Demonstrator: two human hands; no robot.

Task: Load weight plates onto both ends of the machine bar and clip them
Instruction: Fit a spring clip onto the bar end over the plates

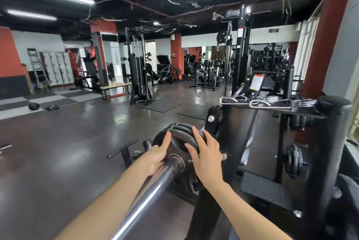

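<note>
A chrome bar sleeve [155, 183] runs from the lower middle up to a stack of black weight plates [179, 130] threaded on it. My left hand [157, 154] lies flat against the left face of the outermost plate, fingers up to its rim. My right hand [206, 152] presses on the plate's right side, fingers spread over the rim. Neither hand wraps around anything. Several chrome spring clips [272, 101] lie on a black shelf [303, 112] to the upper right, apart from both hands.
The black machine frame [231, 129] stands right behind the plates. More black plates [294, 159] hang on a storage peg at the right, beside a thick black post [328, 152]. A loose plate [52, 107] and a ball lie on the far left floor.
</note>
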